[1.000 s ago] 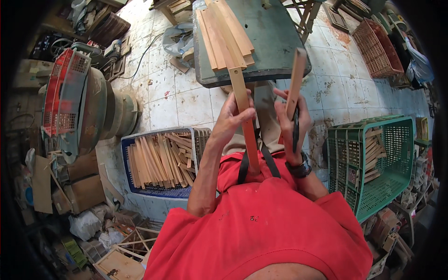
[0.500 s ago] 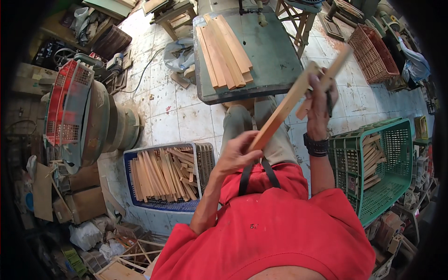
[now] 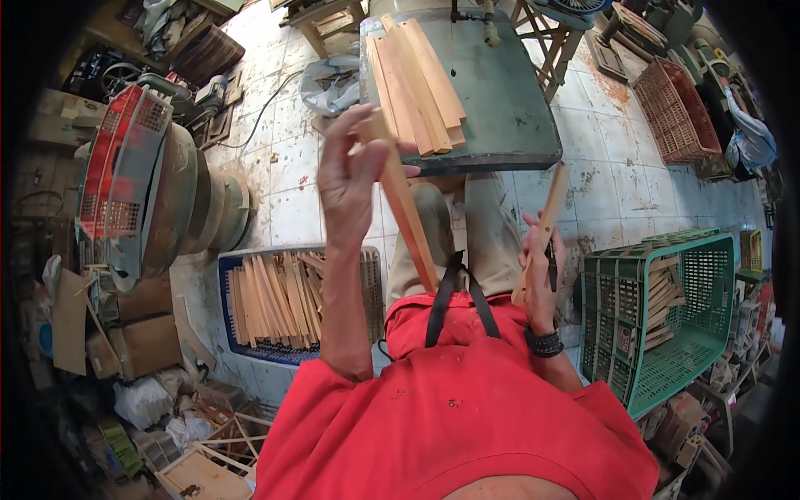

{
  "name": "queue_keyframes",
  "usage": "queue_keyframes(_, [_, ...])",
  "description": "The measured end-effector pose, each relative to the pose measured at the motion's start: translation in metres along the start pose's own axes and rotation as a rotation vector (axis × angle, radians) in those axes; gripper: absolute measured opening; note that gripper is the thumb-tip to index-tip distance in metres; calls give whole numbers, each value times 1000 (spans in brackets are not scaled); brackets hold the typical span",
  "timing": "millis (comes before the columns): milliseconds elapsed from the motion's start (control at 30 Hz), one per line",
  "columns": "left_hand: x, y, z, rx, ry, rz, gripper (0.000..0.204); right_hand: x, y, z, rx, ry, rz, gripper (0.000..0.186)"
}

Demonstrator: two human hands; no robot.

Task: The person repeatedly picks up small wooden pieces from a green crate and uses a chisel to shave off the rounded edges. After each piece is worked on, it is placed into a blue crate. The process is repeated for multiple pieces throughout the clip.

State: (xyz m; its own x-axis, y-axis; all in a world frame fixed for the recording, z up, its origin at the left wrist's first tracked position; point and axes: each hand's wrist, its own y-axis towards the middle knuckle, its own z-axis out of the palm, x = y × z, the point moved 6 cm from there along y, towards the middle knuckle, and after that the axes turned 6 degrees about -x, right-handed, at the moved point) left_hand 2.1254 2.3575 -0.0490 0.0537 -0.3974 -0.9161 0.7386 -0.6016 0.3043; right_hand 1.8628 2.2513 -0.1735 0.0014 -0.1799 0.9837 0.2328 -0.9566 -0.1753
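Observation:
My left hand [image 3: 352, 171] is raised near the front left of the green table [image 3: 500, 125], its fingers curled about the upper end of a long wooden strip [image 3: 403, 212]. That strip slants down toward my lap. Over my right thigh, my right hand [image 3: 540, 267] grips a shorter wooden piece [image 3: 553, 200] that has small holes in it. A slim dark object [image 3: 551, 265], perhaps a pen, is also tucked in the right hand. Several long wooden strips [image 3: 417, 92] lie side by side on the table.
To my left, a blue crate [image 3: 229, 321] holds many wooden strips. A green crate [image 3: 658, 383] with wood pieces lies on its side at my right. Beyond it stands a reddish crate [image 3: 675, 108]. A large fan-like machine [image 3: 158, 200] is at the far left.
My left hand has swung up and left, turning the long strip so that it slants the other way. My right hand has come down and nearer with the shorter piece; the two pieces are now apart.

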Motion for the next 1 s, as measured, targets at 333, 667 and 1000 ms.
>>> queue_keyframes(333, [63, -24, 21, 12, -75, -315, 42, 55, -32, 95, 464, -282, -279, 54])
queue_keyframes(667, [59, -29, 17, 111, 65, -353, 53, 18, -35, 99, 636, 146, 278, 32])
queue_keyframes(1000, [94, -30, 4, 29, 117, -478, 50, -6, -27, 104, 697, 212, 407, 36])
